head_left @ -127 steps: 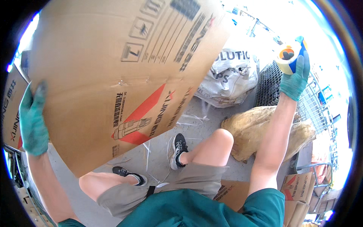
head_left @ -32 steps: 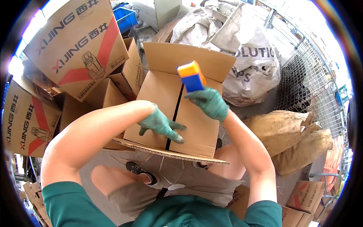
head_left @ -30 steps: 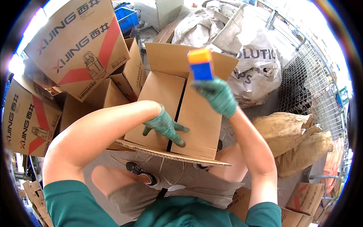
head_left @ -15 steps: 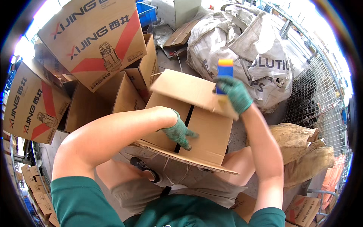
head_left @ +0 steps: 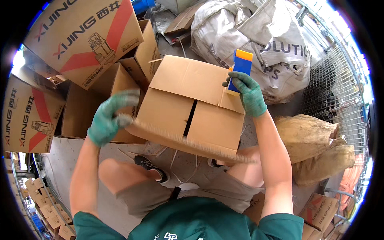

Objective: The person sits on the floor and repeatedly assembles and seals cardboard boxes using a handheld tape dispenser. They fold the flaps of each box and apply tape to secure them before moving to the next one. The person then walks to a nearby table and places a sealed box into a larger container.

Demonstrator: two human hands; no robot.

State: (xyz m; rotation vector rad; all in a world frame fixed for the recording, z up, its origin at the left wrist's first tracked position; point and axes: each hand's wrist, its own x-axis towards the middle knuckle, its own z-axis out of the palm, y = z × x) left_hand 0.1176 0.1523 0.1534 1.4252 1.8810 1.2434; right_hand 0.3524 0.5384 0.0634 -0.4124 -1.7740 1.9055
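Note:
A brown cardboard box (head_left: 216, 124) stands before me with two inner flaps folded in, a dark gap between them. Its far outer flap (head_left: 192, 78) leans inward over them; the near outer flap (head_left: 188, 144) sticks out toward my legs, smeared by motion. My right hand (head_left: 250, 94), in a green glove, is closed around a blue and orange tape dispenser (head_left: 242, 66) above the box's far right corner. Off the box's left side, my gloved left hand (head_left: 110, 118) has its fingers apart and blurred. Its thumb is close to the near flap's left corner; contact is unclear.
Open cartons (head_left: 94, 104) and a large printed carton (head_left: 86, 40) crowd the left. A bulky white sack (head_left: 256, 44) lies at the far right, with a wire mesh cage (head_left: 336, 84) beyond it. Brown sacks (head_left: 316, 140) lie right of my knee, and loose straps (head_left: 174, 160) cross the floor.
My left hand has left the inner flaps and swung out to the left, its fingers spreading. The far flap sits flatter. The tape dispenser has tilted in my right hand.

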